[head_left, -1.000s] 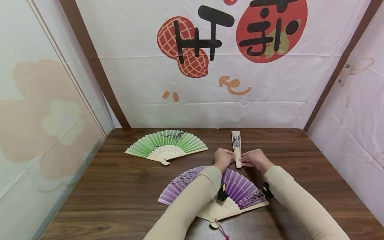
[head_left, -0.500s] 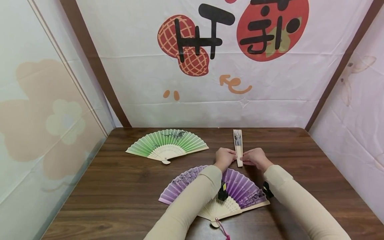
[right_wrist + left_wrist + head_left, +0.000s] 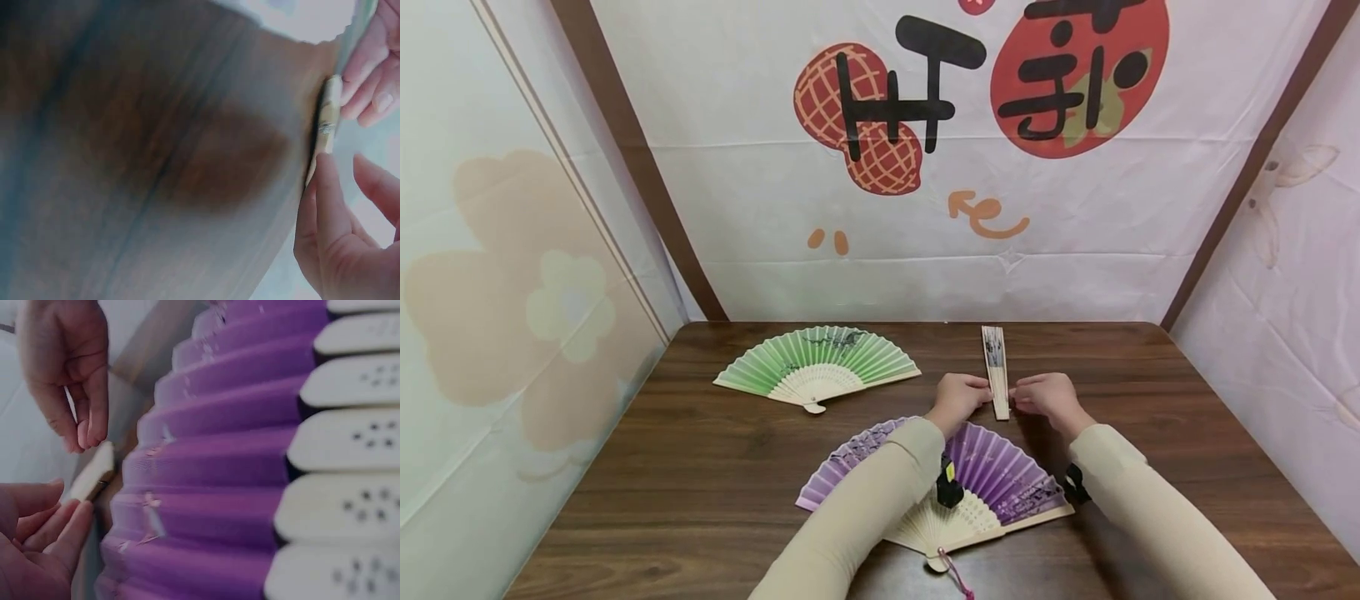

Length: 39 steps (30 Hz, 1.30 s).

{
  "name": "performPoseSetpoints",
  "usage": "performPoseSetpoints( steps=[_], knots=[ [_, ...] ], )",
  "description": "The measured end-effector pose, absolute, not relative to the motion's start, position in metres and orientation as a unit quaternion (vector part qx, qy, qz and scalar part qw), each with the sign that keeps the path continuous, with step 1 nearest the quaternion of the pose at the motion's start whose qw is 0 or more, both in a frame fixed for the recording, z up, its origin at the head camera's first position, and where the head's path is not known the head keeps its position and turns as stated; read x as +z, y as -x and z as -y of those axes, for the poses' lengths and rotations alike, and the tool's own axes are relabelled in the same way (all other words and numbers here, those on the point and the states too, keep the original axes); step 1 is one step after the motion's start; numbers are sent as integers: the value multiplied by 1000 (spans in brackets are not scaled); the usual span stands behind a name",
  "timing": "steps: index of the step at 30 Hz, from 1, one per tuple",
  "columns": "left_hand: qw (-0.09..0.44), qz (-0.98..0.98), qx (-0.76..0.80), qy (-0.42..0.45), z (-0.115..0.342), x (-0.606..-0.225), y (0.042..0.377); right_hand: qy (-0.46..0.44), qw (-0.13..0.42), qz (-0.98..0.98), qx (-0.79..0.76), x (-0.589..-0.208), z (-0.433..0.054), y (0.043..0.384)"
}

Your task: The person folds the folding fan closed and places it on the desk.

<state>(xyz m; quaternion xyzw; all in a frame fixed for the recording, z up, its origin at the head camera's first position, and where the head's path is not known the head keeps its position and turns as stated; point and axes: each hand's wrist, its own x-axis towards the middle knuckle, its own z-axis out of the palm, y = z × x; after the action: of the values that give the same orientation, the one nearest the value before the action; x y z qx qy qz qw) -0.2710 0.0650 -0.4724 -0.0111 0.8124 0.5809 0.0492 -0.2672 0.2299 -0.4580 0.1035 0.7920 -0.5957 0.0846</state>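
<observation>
A folded hand fan [image 3: 996, 377] lies lengthwise near the back of the table, its pale sticks towards me. On its left side my left hand [image 3: 961, 402] rests with fingertips at the sticks. My right hand [image 3: 1049, 397] is on the other side, fingertips right beside the fan. In the left wrist view, the left hand [image 3: 40, 534] has fairly straight fingers against the fan's end and its thumb held apart. The right wrist view has the right hand [image 3: 340, 231] with extended fingers at the fan's edge, thumb spread away.
An open purple fan [image 3: 1000, 471] with a pink tassel [image 3: 957, 575] lies under my left forearm. An open green fan [image 3: 872, 354] is spread at the back left of the wooden table [image 3: 700, 475]. A printed cloth [image 3: 760, 200] hangs behind the table.
My right hand has drawn slightly to the right, and its fingertips no longer overlap the folded fan. The folded fan, purple fan and green fan stay in place.
</observation>
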Motion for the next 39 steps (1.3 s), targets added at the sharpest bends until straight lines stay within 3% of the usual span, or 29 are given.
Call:
performPoseSetpoints(
  steps=[6,12,24,39],
  knots=[
    [79,-747,660,-5,-37,-463,268,-87,89,-762,-636,-443,-231,244],
    [102,-716,691,-1,13,-455,260,-35,130,-713,-688,-443,-231,218],
    [63,-773,631,24,106,-455,238,4,197,-671,-714,-450,-227,190],
    [69,-790,608,44,173,-472,180,41,262,-624,-735,-461,-210,150]
  ],
)
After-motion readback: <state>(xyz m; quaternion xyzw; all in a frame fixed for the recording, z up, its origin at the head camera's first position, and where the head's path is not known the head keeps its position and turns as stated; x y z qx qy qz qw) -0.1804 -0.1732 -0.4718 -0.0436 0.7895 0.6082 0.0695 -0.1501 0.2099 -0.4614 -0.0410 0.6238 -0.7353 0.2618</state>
